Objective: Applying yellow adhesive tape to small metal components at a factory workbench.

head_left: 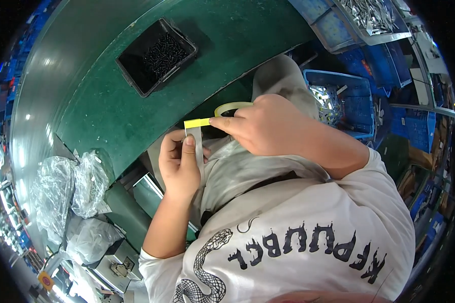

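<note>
My left hand [179, 164] holds a narrow grey flat strip [198, 146] upright, with the thumb pressed along it. My right hand [268, 126] grips a roll of yellow tape [232, 106]; most of the roll is hidden behind the fingers. A short pulled-out end of the yellow tape [197, 122] lies across the top of the strip. Both hands work close together above my lap, just off the edge of the green table [111, 106].
A black bin of dark screws [156, 55] sits on the green table. Blue crates with metal parts [338, 101] stand to the right, and a tray of silvery parts [371, 17] lies farther back. Clear plastic bags [71, 187] are bunched at the left.
</note>
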`<act>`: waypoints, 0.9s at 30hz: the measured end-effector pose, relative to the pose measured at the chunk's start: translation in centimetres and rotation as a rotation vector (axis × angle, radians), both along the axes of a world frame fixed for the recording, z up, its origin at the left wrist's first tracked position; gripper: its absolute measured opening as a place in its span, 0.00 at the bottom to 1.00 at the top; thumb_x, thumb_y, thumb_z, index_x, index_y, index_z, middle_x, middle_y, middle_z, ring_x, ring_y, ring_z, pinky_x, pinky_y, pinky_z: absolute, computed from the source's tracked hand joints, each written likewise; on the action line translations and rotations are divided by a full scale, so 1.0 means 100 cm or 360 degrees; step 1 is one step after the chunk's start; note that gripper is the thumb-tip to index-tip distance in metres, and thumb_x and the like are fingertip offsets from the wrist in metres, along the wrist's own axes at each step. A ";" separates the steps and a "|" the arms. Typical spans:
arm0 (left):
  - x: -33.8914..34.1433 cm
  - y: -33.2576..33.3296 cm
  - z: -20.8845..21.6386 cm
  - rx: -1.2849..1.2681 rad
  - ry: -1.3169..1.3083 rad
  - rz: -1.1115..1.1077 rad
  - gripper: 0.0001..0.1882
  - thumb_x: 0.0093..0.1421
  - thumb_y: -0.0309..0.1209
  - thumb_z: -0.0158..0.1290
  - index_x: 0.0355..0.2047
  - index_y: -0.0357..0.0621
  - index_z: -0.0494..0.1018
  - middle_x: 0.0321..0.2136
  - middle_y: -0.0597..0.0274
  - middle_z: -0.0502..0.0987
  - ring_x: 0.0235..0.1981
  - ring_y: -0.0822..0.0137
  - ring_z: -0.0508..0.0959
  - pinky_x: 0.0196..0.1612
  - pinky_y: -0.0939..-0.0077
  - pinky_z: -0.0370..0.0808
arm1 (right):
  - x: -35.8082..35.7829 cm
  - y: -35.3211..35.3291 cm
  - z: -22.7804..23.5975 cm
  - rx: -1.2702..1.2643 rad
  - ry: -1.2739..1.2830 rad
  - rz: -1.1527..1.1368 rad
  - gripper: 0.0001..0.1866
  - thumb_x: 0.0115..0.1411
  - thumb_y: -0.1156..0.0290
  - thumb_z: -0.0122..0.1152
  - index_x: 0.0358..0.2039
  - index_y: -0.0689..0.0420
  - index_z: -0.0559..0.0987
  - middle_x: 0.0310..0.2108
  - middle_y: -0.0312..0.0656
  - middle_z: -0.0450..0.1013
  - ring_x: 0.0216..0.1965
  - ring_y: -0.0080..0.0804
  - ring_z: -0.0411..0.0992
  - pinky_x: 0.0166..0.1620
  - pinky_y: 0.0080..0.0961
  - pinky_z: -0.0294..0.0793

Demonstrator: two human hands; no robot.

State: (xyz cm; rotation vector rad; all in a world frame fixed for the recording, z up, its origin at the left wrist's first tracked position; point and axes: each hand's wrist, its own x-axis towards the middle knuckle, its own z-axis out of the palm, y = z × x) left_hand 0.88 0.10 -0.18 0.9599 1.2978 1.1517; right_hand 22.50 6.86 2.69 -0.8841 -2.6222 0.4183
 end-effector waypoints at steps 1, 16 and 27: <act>0.000 0.000 0.000 0.0005 -0.0017 -0.0025 0.08 0.70 0.29 0.46 0.42 0.36 0.67 0.29 0.60 0.77 0.26 0.74 0.78 0.28 0.81 0.75 | 0.000 0.000 -0.001 -0.0025 0.0025 -0.0012 0.21 0.52 0.67 0.64 0.49 0.49 0.80 0.18 0.35 0.69 0.14 0.33 0.67 0.18 0.29 0.65; 0.023 0.015 0.003 0.0022 -0.0429 0.0001 0.07 0.69 0.31 0.48 0.40 0.40 0.67 0.30 0.61 0.75 0.27 0.71 0.74 0.31 0.77 0.73 | 0.021 0.027 0.016 0.0238 0.0014 0.0138 0.20 0.53 0.66 0.64 0.48 0.41 0.81 0.20 0.29 0.68 0.14 0.29 0.64 0.21 0.25 0.65; 0.026 0.120 0.080 -0.0115 -0.0073 0.0200 0.13 0.64 0.40 0.54 0.26 0.48 0.71 0.17 0.69 0.71 0.15 0.78 0.69 0.19 0.85 0.64 | 0.010 0.114 0.082 -0.0054 0.0120 0.0173 0.13 0.60 0.66 0.57 0.43 0.52 0.83 0.34 0.45 0.78 0.35 0.46 0.76 0.39 0.38 0.74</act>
